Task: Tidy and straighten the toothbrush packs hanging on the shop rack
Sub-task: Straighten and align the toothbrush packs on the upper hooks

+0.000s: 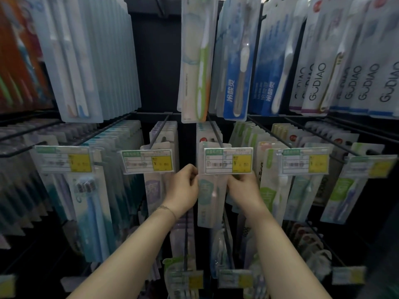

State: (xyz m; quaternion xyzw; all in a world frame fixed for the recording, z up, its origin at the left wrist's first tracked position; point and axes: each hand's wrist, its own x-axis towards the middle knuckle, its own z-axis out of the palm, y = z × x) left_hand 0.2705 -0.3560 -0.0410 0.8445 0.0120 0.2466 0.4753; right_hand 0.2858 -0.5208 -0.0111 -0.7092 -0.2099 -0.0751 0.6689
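— Your hands?
— Left hand (185,186) and right hand (241,188) each pinch an edge of the pack (208,198), which hangs on the middle peg (215,132) under its price tag (228,160).
— Around it?
— Other packs (92,201) fill a black rack (155,61).

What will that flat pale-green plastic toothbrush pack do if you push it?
The flat pale-green plastic toothbrush pack would probably swing, since it hangs from a thin black wire peg. It looks thin and light, so likely bendy. The left hand and right hand grip its edges.
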